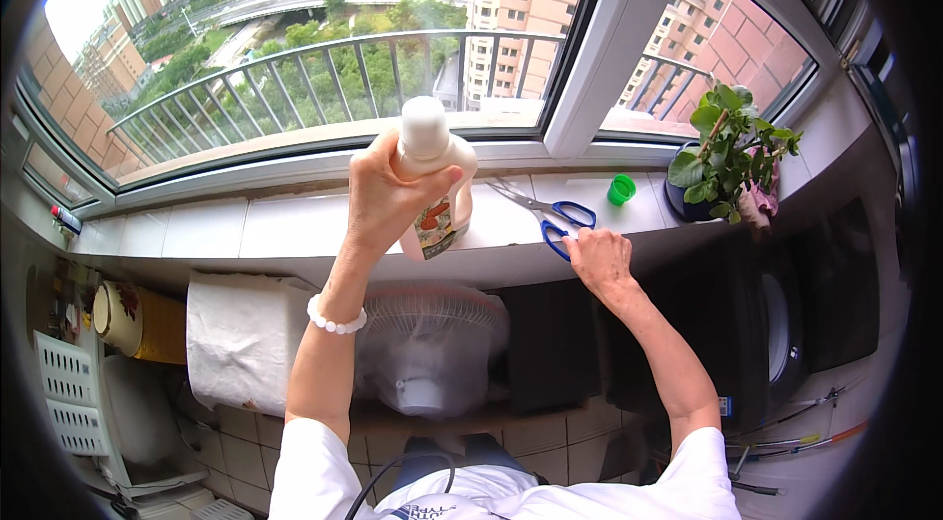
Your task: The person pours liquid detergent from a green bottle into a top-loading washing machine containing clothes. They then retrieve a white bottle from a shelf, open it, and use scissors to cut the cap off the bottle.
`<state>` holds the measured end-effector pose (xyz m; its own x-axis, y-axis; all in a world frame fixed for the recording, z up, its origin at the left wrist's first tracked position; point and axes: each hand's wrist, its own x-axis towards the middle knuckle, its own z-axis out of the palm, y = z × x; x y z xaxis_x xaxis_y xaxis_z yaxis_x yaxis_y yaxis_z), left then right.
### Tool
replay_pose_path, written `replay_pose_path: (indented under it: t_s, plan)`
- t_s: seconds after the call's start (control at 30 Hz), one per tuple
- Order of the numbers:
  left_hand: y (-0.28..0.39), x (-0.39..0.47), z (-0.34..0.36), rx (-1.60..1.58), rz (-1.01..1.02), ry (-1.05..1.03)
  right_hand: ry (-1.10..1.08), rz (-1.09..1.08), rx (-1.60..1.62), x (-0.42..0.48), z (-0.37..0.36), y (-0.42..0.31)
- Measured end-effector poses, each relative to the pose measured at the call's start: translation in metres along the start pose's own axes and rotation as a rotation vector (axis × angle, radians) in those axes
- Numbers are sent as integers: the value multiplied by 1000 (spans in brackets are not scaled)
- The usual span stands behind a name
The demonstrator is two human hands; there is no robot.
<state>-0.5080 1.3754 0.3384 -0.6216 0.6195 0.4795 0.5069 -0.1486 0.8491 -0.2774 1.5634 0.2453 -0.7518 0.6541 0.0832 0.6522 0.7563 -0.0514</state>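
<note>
A white plastic bottle with a white cap (425, 130) and a picture label is gripped around its upper part by my left hand (390, 196), in front of the window. It is tilted, with its base over the tiled sill. My right hand (603, 260) rests at the sill's edge, its fingers on a blue handle of the scissors (547, 209). The scissors lie with their blades apart, pointing up and left. Whether the fingers are closed around the handle is unclear. Just right of the scissors stands a small green plastic cup (621, 189).
On the sill's right is a potted leafy plant (718, 152); the window frame (582, 93) rises behind. Below the sill stand a plastic-covered fan (435, 343), a cloth-covered object (239, 343) and a black machine with a round door (779, 328). White plastic baskets (70, 387) are at left.
</note>
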Motion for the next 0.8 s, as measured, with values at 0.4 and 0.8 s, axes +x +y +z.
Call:
replay_pose_path:
  t_s: [0.4, 0.8]
  plan:
    - [0, 2, -2, -15, 28, -7, -60, -280, 160, 27, -14, -8]
    - [-7, 7, -13, -69, 31, -124, -602, 184, 1088, 7, -49, -9]
